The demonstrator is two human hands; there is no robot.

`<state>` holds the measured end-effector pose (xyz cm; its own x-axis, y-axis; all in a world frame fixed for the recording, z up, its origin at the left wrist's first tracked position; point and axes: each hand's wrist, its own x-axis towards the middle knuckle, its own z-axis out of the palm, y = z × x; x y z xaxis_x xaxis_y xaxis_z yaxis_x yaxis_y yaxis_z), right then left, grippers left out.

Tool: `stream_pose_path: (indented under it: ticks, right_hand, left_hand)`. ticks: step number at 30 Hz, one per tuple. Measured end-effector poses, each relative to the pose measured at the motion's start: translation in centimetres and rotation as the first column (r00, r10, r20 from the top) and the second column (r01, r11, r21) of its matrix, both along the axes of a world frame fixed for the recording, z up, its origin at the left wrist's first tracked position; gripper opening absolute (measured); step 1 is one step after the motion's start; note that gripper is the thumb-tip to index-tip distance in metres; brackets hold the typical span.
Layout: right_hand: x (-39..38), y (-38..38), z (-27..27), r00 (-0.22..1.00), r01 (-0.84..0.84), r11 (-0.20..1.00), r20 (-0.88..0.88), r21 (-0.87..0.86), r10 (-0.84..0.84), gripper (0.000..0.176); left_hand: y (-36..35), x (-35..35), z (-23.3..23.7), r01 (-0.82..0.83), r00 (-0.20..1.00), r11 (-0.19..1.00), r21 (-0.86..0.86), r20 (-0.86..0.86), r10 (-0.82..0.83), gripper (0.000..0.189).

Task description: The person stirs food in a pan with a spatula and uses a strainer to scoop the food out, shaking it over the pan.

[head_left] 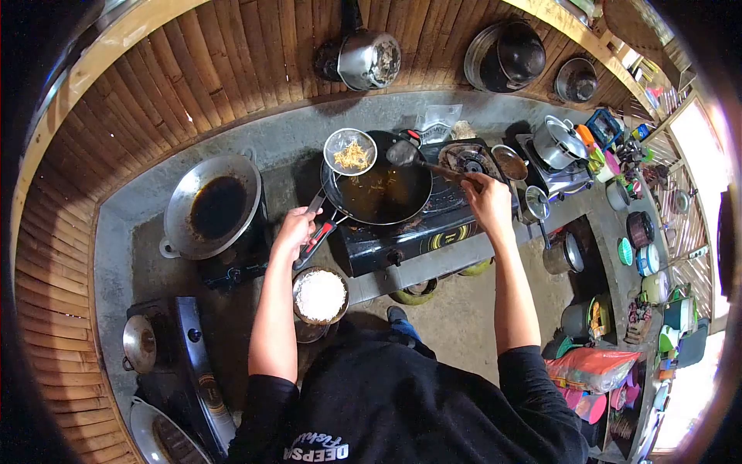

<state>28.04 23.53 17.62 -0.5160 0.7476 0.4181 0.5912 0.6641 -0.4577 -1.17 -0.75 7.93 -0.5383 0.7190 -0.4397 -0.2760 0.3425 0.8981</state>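
My left hand (295,230) is closed on the handle of a round wire strainer (350,151), which holds golden fried shreds over the left rim of a black wok (386,210). Dark oil with a few small bits lies in the wok, on a black gas stove (363,249). In my right hand (488,203) is the handle of a dark spatula (403,153), its blade over the wok's upper right part. The wok's red and black handle points toward my left hand. Below that hand sits a bowl of white grains or flakes (320,296).
A large pan of dark liquid (246,203) stands at the left. Right of the wok are an empty burner (470,160), a small brown-filled pan (510,162), another strainer (535,203) and a silver pot (559,142). Dishes crowd the right side.
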Motion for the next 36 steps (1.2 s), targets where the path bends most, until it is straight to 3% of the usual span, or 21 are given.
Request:
stream_pose_path:
  ticks: [8, 16, 36]
  right_hand:
    - [0.0, -1.2, 0.2, 0.975, -0.028, 0.992, 0.215, -0.126, 0.055, 0.021]
    - [-1.9, -2.2, -1.1, 0.957, -0.053, 0.991, 0.277, -0.123, 0.086, 0.022]
    - [-4.4, -2.1, -6.1, 0.995, -0.015, 0.995, 0.1, -0.098, 0.025, 0.024]
  left_hand:
    - [0.2, -0.5, 0.1, 0.014, 1.0, 0.999, 0.03, 0.0, -0.014, 0.024]
    - [0.2, -0.4, 0.4, -0.008, 1.0, 1.0, 0.01, 0.017, 0.008, 0.024]
    - [-0.2, -0.4, -0.4, -0.046, 0.998, 0.999, 0.019, 0.045, 0.045, 0.022]
